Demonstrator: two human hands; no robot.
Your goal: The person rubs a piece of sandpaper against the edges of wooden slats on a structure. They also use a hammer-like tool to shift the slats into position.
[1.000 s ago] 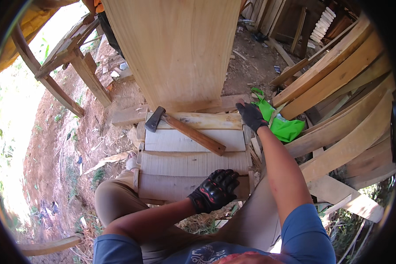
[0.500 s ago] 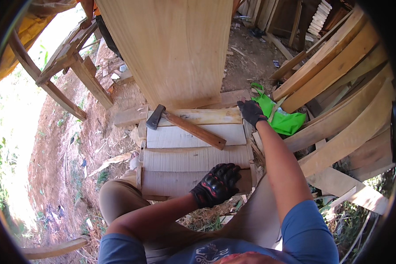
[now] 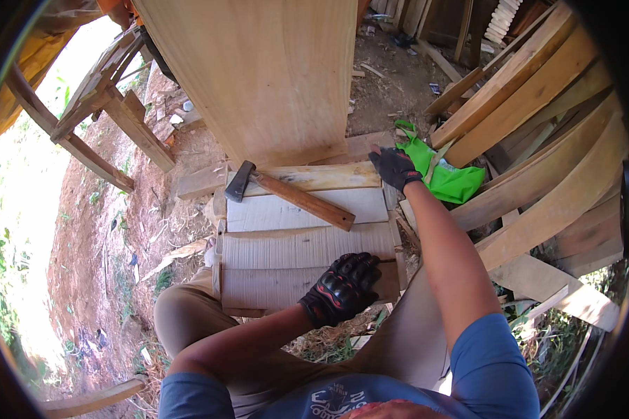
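A low slatted wooden box [image 3: 279,248], perhaps a stool, stands before my knees. Diagonally across its farther slats lies an axe [image 3: 302,201] with a dark metal head on the left and a wooden handle. My left hand [image 3: 344,286], in a black padded glove, rests over the nearest slat toward its right end, fingers spread and a little bent. Gloved in black too, my right hand [image 3: 397,167] is at the box's far right corner, its fingers extended toward the far slat, a bare fingertip showing. Neither hand touches the axe.
Beyond the box stands a wide, pale wooden board [image 3: 258,77]. A bright green bag [image 3: 451,181] lies right of my right hand. Several long planks [image 3: 517,91] lean along the right side. A wooden frame [image 3: 122,115] stands at the far left over bare earth.
The box, axe and surroundings have shifted slightly left in view. One finger of my right hand now points farther outward. My left hand remains on the near slat.
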